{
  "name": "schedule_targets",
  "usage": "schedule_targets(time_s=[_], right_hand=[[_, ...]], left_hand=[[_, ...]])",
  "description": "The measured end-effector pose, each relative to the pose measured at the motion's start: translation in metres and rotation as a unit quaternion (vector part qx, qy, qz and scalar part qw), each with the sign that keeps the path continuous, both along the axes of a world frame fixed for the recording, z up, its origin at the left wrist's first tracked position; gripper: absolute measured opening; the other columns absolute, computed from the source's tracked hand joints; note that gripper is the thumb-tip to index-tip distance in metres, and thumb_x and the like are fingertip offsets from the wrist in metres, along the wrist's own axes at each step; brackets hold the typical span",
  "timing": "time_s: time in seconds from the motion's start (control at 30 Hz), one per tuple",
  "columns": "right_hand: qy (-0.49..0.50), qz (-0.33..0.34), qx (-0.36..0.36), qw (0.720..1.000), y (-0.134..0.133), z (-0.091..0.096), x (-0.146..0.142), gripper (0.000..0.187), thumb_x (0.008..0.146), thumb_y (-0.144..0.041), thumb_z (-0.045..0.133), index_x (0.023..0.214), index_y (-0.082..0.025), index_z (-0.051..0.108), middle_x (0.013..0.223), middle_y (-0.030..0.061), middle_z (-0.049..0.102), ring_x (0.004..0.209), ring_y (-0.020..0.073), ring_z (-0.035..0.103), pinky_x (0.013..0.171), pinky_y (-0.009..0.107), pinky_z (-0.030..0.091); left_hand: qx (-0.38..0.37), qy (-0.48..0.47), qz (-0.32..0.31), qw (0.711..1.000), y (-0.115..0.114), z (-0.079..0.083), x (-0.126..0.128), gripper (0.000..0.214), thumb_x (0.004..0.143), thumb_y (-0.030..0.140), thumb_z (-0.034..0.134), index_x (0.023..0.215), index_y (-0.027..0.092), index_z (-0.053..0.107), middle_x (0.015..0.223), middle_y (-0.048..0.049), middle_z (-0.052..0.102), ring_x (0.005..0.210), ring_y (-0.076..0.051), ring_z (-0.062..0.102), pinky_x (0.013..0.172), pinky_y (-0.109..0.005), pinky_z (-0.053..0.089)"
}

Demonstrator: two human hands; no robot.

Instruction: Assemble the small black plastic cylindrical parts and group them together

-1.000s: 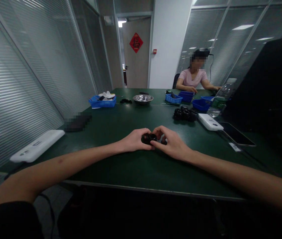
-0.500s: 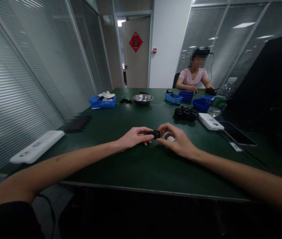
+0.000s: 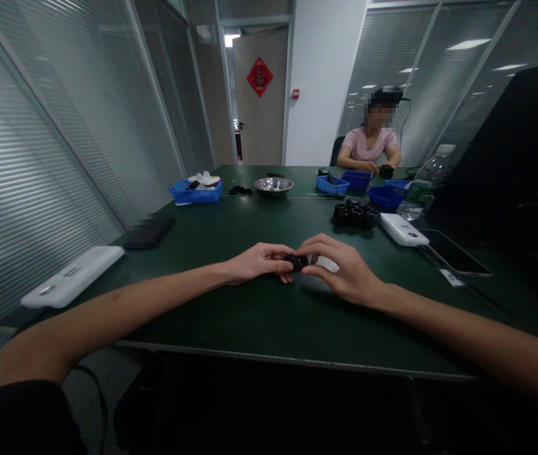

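A small black round part [image 3: 296,261] sits between my two hands just above the green table [image 3: 231,303]. My left hand [image 3: 256,263] pinches its left side with thumb and fingers. My right hand [image 3: 339,268] pinches its right side, fingers curled. A small white piece [image 3: 326,263] lies on the table under my right fingers. A pile of similar black parts [image 3: 354,215] lies farther back on the right.
White power banks lie at the left edge [image 3: 72,276] and at the right [image 3: 404,229], next to a phone [image 3: 461,252] and a water bottle [image 3: 419,186]. Blue bins [image 3: 196,191] [image 3: 358,182] and a metal bowl [image 3: 273,186] stand at the back. A person in pink [image 3: 368,148] works at the far end.
The black part has dropped a little toward the table and my right hand has closed in over it. The far person's hands have moved to a dark object.
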State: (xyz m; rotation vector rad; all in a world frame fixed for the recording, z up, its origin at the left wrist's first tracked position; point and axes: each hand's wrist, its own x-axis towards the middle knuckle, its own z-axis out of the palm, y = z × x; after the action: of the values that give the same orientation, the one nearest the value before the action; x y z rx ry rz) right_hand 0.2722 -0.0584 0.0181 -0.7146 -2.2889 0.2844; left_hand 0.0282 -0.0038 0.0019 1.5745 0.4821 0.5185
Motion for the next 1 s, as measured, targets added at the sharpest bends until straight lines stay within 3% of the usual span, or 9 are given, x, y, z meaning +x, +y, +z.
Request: schedule_targets(time_s=[0.1,0.23,0.47,0.67,0.77,0.87,0.93,1.0], right_hand=[[-0.010,-0.005,0.007,1.000,-0.001,0.004,0.002,0.032,0.098,-0.036,0.066,0.127,-0.023,0.064,0.119,0.0102,0.065,0.100,0.0243,0.065,0.087,0.042,0.058],[-0.027,-0.045,0.029,0.998,0.001,0.004,0.006,0.028,0.097,-0.041,0.067,0.116,-0.021,0.067,0.105,0.0087,0.067,0.089,0.0236,0.065,0.078,0.041,0.058],[-0.042,0.006,0.019,0.999,0.000,0.008,0.005,0.030,0.099,-0.028,0.062,0.128,-0.026,0.063,0.120,0.0103,0.065,0.103,0.0270,0.066,0.089,0.047,0.058],[-0.046,-0.039,0.026,0.998,-0.003,0.004,0.004,0.026,0.097,-0.037,0.065,0.118,-0.022,0.066,0.104,0.0096,0.066,0.088,0.0253,0.066,0.077,0.043,0.059],[-0.058,-0.015,0.027,0.998,0.001,0.003,0.003,0.026,0.098,-0.026,0.061,0.124,-0.024,0.064,0.116,0.0111,0.064,0.099,0.0269,0.066,0.084,0.046,0.060],[-0.044,0.005,0.049,0.998,0.000,0.011,-0.004,0.040,0.096,-0.016,0.057,0.134,-0.027,0.060,0.126,0.0125,0.061,0.117,0.0310,0.061,0.098,0.053,0.056],[-0.027,0.028,0.074,0.996,-0.015,0.017,-0.012,0.051,0.093,-0.014,0.057,0.141,-0.029,0.056,0.132,0.0131,0.060,0.125,0.0329,0.057,0.105,0.056,0.052],[-0.041,0.113,0.044,0.992,-0.051,0.017,-0.020,0.056,0.091,-0.011,0.055,0.144,-0.030,0.055,0.134,0.0112,0.062,0.126,0.0300,0.058,0.108,0.052,0.052]], left_hand=[[0.004,0.001,-0.008,1.000,0.000,0.001,0.000,0.038,0.090,0.030,0.076,0.123,0.013,0.067,0.101,-0.0066,0.073,0.085,-0.014,0.069,0.086,-0.033,0.054],[0.001,0.010,0.003,1.000,-0.001,0.002,0.000,0.036,0.090,0.031,0.076,0.120,0.013,0.067,0.098,-0.0062,0.072,0.084,-0.014,0.069,0.086,-0.033,0.054],[0.007,0.018,-0.010,1.000,0.002,0.000,-0.001,0.037,0.091,0.031,0.075,0.122,0.013,0.066,0.102,-0.0069,0.071,0.087,-0.014,0.069,0.089,-0.034,0.053],[0.007,0.016,-0.005,1.000,0.001,0.001,0.000,0.038,0.090,0.033,0.076,0.121,0.013,0.066,0.104,-0.0073,0.070,0.086,-0.015,0.068,0.088,-0.034,0.054],[0.008,0.018,-0.009,1.000,0.001,0.001,0.000,0.038,0.089,0.030,0.077,0.121,0.014,0.066,0.104,-0.0063,0.070,0.087,-0.014,0.068,0.089,-0.034,0.053],[0.013,0.010,-0.004,1.000,0.001,-0.001,0.001,0.037,0.088,0.032,0.078,0.118,0.014,0.067,0.100,-0.0059,0.070,0.085,-0.015,0.068,0.087,-0.034,0.054],[0.022,0.000,0.010,1.000,0.001,-0.001,0.002,0.037,0.089,0.035,0.078,0.117,0.014,0.067,0.101,-0.0067,0.071,0.085,-0.015,0.067,0.086,-0.033,0.053],[0.026,0.000,0.022,0.999,0.000,-0.001,0.002,0.037,0.089,0.037,0.078,0.116,0.014,0.068,0.103,-0.0076,0.071,0.086,-0.015,0.067,0.086,-0.033,0.053]])
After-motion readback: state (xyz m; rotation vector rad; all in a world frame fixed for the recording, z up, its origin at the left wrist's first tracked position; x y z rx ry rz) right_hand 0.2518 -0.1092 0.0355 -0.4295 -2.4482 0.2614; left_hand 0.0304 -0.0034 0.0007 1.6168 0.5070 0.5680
